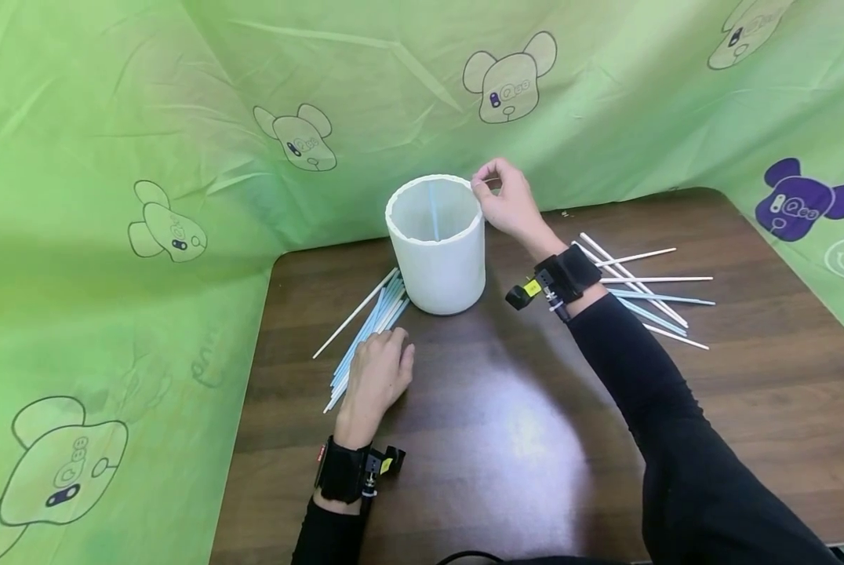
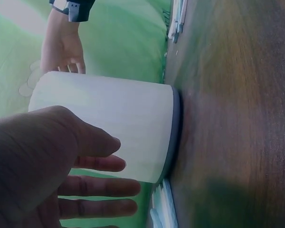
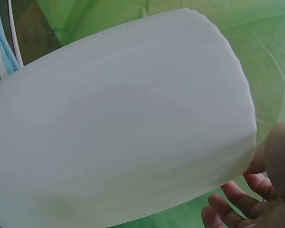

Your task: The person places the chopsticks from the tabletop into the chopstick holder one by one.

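A white cylindrical container (image 1: 439, 271) stands upright on the table, with a blue stick (image 1: 434, 212) leaning inside it. My right hand (image 1: 510, 200) is at the right side of its rim, thumb and index finger curled together there and seeming to pinch the edge; in the right wrist view the thumb tip (image 3: 257, 161) is partly hidden at the rim. Over the near end of a bundle of blue and white sticks (image 1: 369, 333) hovers or rests my left hand (image 1: 380, 373). Its fingers look relaxed in the left wrist view, with nothing held visible.
More white and blue sticks (image 1: 648, 282) lie crossed on the right, partly behind the right wrist. A brown wooden table (image 1: 464, 439) carries everything. Green printed cloth (image 1: 394, 94) hangs behind and at the sides, close behind the container.
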Tool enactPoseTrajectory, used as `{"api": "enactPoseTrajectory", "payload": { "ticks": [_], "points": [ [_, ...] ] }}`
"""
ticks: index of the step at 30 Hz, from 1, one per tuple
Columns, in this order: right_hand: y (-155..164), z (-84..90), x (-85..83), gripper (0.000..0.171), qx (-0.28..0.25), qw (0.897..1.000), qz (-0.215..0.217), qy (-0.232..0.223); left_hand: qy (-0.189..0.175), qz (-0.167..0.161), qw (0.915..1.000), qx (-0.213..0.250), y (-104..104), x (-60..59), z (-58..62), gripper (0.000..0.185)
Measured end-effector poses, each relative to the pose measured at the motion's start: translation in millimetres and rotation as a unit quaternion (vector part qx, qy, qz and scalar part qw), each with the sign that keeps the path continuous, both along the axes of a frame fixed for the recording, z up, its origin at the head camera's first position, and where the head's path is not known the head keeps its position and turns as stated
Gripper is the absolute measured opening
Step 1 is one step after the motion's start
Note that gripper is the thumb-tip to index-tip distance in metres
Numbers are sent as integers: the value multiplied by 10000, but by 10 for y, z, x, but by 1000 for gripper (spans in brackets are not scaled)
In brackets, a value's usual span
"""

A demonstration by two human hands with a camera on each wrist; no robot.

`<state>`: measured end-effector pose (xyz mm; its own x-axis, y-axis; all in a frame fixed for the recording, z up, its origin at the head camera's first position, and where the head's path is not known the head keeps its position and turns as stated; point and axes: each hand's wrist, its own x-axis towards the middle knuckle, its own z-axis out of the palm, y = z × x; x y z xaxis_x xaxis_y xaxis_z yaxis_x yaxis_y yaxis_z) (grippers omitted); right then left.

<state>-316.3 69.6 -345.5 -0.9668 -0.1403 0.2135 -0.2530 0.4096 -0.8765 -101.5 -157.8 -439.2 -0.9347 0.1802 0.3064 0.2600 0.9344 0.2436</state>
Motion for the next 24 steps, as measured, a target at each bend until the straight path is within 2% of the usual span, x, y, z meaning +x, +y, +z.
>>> {"api": "enactPoseTrajectory", "payload": {
  "ticks": [4, 8, 11, 15, 19, 24],
  "points": [
    [14, 1, 42, 17, 27, 10000, 43, 68, -115, 43, 9999, 36, -33, -20, -22, 17],
    [62, 13, 121, 19, 59, 9995, 44, 296, -216, 165, 9996, 72, -123, -97, -27, 15],
    [129, 16, 202, 21, 86, 9983, 9, 578, -304, 270, 9991, 81, -226, -200, -3, 15],
    [219, 37, 352, 26, 232, 9946, -37, 1014, -391, 436, 9983, 31, -369, -398, 4, 16],
    [263, 64, 556, 30, 425, 9850, 16, 1673, -443, 603, 9972, -58, -485, -604, -65, 15],
    [269, 13, 860, 33, 672, 9606, 364, 2672, -762, 824, 9936, -95, -548, -836, -182, 19]
  ]
}}
